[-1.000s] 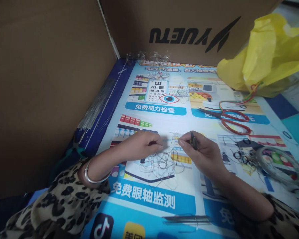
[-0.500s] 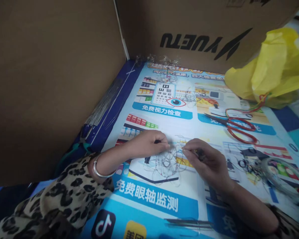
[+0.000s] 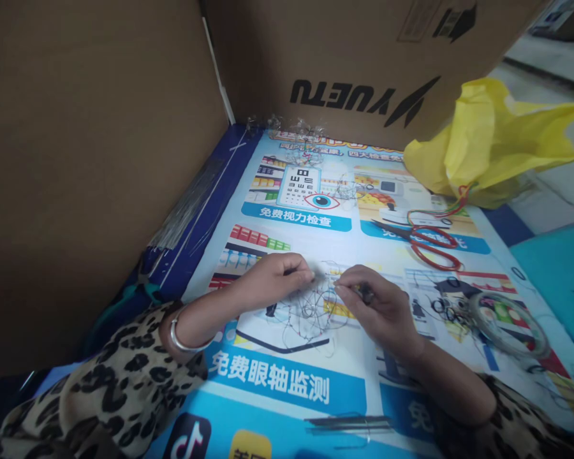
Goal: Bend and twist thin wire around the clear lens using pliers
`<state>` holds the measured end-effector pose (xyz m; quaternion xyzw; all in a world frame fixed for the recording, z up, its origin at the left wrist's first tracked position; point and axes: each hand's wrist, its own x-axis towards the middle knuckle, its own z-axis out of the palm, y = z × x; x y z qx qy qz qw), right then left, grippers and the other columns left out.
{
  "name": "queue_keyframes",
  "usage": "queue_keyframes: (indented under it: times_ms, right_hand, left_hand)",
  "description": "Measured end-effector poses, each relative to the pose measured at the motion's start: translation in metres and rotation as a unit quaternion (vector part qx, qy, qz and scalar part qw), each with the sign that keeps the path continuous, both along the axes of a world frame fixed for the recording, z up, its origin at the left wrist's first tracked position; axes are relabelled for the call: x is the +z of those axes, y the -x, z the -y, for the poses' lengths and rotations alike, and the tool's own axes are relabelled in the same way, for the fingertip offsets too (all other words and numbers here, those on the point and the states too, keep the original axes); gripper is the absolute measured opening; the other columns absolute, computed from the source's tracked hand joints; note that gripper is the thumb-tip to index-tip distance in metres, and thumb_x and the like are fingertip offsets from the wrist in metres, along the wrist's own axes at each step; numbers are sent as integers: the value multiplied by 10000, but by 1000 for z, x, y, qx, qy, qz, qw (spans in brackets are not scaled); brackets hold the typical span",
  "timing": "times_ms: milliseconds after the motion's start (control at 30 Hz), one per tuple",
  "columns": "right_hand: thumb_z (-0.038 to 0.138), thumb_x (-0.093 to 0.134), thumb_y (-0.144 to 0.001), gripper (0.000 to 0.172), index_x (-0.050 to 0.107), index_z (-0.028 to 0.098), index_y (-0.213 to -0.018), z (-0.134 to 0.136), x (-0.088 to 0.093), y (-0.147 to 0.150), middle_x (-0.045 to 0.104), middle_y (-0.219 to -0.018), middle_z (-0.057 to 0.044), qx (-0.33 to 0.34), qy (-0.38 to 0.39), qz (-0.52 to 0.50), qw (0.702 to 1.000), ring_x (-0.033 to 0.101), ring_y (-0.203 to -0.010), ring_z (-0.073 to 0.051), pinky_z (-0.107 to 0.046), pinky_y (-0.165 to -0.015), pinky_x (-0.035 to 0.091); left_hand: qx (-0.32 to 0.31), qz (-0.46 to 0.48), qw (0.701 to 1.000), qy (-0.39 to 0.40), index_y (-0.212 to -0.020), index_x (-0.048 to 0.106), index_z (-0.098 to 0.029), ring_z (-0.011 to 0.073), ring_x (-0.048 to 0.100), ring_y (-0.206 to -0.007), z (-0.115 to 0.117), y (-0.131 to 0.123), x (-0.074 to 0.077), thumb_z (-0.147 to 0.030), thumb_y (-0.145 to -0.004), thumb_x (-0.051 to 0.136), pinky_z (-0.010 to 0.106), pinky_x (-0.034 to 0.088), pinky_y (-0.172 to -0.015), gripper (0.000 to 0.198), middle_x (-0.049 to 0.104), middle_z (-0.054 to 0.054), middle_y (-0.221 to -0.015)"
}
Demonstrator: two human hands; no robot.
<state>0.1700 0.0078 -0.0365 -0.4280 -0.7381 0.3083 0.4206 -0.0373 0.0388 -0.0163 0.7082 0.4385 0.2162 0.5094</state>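
Observation:
A loose tangle of thin wire with tiny beads (image 3: 309, 315) lies on the printed sheet, below and between my hands. My left hand (image 3: 277, 278) is closed at the tangle's upper edge, thumb against the bent fingers; whatever the pinch holds is too fine to make out. A short gap to the right, my right hand (image 3: 382, 309) pinches thumb to forefinger, its tips pointing at the left hand. Fine wire strands show near these tips. Something small and dark sits within its curled fingers, too blurred to name.
Red-handled scissors (image 3: 433, 245) and a yellow bag (image 3: 463, 140) lie at the right, near a wire coil (image 3: 473, 319). Thin rods (image 3: 349, 423) lie in front. Teal-handled pliers (image 3: 141, 287) and straight wires (image 3: 186, 207) sit left. Cardboard walls (image 3: 100, 159) stand left and behind.
The camera view has swung a little, so the scene sits further left in the picture. Both hands keep almost the same pinched pose, with the fingertips slightly closer together.

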Motion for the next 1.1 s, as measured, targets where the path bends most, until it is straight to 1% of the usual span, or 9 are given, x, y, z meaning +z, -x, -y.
queue_keyframes:
  times_ms: [167,300,500,600,700,800,900,1000,1100]
  right_hand:
    - [128,566,-778,84,564,208,-804,0,0,0,577,-757,-21,21,-21,12,999,545,-693,-137,-285,-630,440]
    - [106,569,-767,121,565,218,-814,0,-2,0,580,-756,-17,36,-42,15,998,548,-722,-142,-290,-650,444]
    - [130,575,-771,89,573,214,-801,1,0,1,582,-759,-21,27,-25,-1,999,550,-707,-139,-286,-639,442]
    - [184,580,-781,40,568,209,-753,0,2,1,580,-754,-18,8,27,-19,999,550,-692,-137,-286,-634,436]
    - [247,587,-788,71,568,209,-731,-4,3,2,606,-791,-18,17,111,-63,992,570,-758,-154,-302,-692,444]
    - [286,616,-768,87,595,207,-742,-9,4,3,644,-908,-25,40,190,-112,974,583,-842,-163,-311,-750,450]
    - [311,651,-737,118,615,199,-728,-14,6,3,650,-975,-25,55,263,-140,953,587,-856,-153,-304,-765,449]
    - [326,670,-718,136,628,198,-738,-16,8,3,651,-972,-19,58,307,-151,938,580,-840,-138,-291,-752,445]
    - [337,682,-701,161,632,198,-766,-18,11,4,646,-887,-10,62,329,-150,930,567,-773,-126,-288,-712,446]
  left_hand:
    - [13,20,999,23,-729,560,-137,73,415,-547,1,-1,0,-332,-830,473,188,310,-495,237,481,-23,-606]
    - [21,33,999,29,-719,570,-137,79,432,-561,1,-2,-1,-344,-818,493,188,323,-501,242,502,-15,-606]
    - [31,49,998,39,-741,581,-137,78,439,-559,2,-2,-1,-362,-814,501,196,339,-520,250,514,-17,-619]
    - [38,50,997,36,-748,587,-135,75,430,-553,3,-3,-2,-350,-819,500,199,334,-520,242,509,-18,-617]
    - [31,50,998,36,-752,597,-133,73,417,-551,2,-3,-3,-339,-825,495,200,325,-511,242,500,-18,-614]
    - [29,57,997,34,-754,603,-133,72,420,-555,2,-3,-4,-347,-820,507,198,326,-507,243,495,-19,-611]
    - [47,69,996,35,-743,597,-132,73,432,-559,3,-3,-4,-351,-803,531,198,337,-506,237,501,-16,-620]
    - [71,69,995,22,-724,585,-137,80,454,-591,3,-4,-3,-335,-789,555,203,365,-531,211,523,-6,-654]
    - [80,73,994,8,-702,580,-145,79,457,-606,3,-5,-2,-320,-784,567,205,374,-553,194,531,-7,-662]
